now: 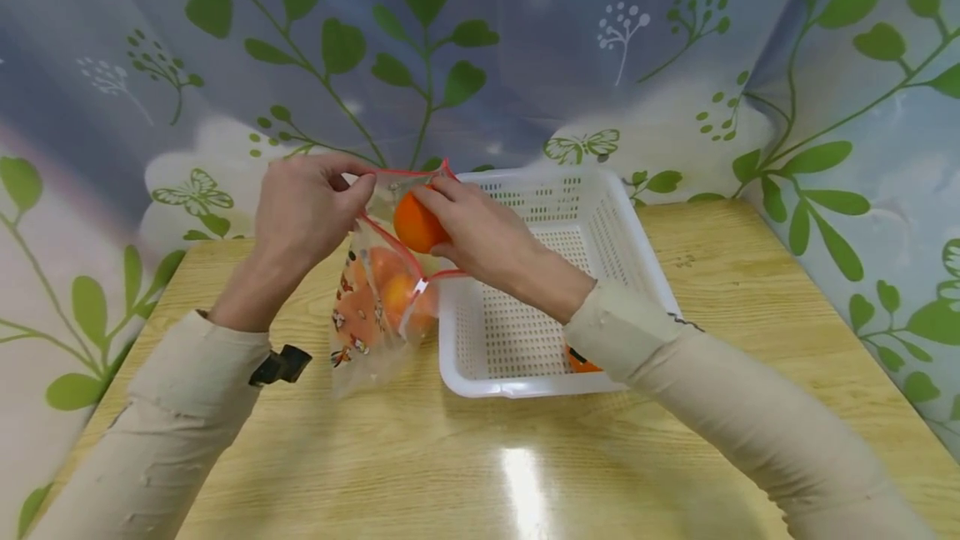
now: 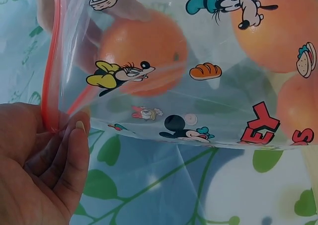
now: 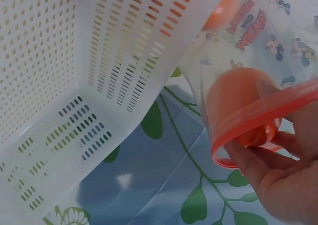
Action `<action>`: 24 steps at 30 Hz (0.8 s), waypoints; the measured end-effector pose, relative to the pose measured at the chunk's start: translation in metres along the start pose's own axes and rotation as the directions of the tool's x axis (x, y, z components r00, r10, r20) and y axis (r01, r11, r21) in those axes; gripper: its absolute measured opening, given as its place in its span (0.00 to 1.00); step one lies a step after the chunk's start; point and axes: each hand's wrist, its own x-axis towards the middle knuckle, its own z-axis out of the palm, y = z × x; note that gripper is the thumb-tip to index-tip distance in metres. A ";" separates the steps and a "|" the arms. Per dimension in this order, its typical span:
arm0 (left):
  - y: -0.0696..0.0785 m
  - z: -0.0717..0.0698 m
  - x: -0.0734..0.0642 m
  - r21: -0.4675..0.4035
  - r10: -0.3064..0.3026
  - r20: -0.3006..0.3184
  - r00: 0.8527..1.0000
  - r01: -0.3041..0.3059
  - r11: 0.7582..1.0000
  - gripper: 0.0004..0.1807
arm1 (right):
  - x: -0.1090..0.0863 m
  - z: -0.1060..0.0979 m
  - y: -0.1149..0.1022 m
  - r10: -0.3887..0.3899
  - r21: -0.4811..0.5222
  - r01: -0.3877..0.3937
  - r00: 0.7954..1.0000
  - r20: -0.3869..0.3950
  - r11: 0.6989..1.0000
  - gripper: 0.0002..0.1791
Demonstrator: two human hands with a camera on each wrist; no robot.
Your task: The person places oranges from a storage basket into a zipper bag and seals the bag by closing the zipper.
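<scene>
A clear zip bag [image 1: 371,357] with cartoon prints and a red rim hangs beside the basket, several oranges [image 1: 386,290] inside it. My left hand [image 1: 307,202] pinches the red rim at the far left corner; in the left wrist view, thumb and fingertips meet on that red edge [image 2: 49,86]. My right hand [image 1: 487,232] holds an orange [image 1: 418,222] at the bag's mouth. The right wrist view has this orange [image 3: 243,106] partly within the opening, fingers around its lower side. A white zip slider [image 1: 420,285] sits on the near part of the rim.
The white perforated basket [image 1: 446,348] stands to the right of the bag on the wooden table [image 1: 420,473]. An orange item [image 1: 581,359] lies in its near right corner, half hidden by my right sleeve. A leaf-patterned curtain [image 1: 525,90] hangs behind the table.
</scene>
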 end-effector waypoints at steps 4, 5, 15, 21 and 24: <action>0.001 0.002 0.001 0.005 0.023 0.007 1.000 -0.023 1.000 0.10 | 0.003 0.000 0.000 0.013 -0.027 -0.013 1.000 -0.003 1.000 0.24; 0.002 0.003 0.001 0.007 0.033 0.008 0.999 -0.033 0.999 0.10 | 0.004 0.000 0.000 0.020 -0.029 -0.020 1.000 -0.004 0.999 0.22; 0.002 0.008 -0.001 0.022 0.057 -0.008 0.998 -0.057 0.998 0.09 | -0.007 -0.003 0.007 0.061 0.118 -0.062 0.998 0.016 0.991 0.19; 0.003 0.013 -0.002 0.005 0.017 0.004 1.000 -0.017 1.000 0.09 | -0.022 -0.010 0.018 0.020 0.228 -0.002 0.997 -0.074 0.974 0.15; 0.003 0.015 -0.002 -0.003 0.012 0.000 1.000 -0.012 1.000 0.09 | -0.032 -0.013 0.028 0.004 0.239 0.025 0.993 -0.120 0.971 0.14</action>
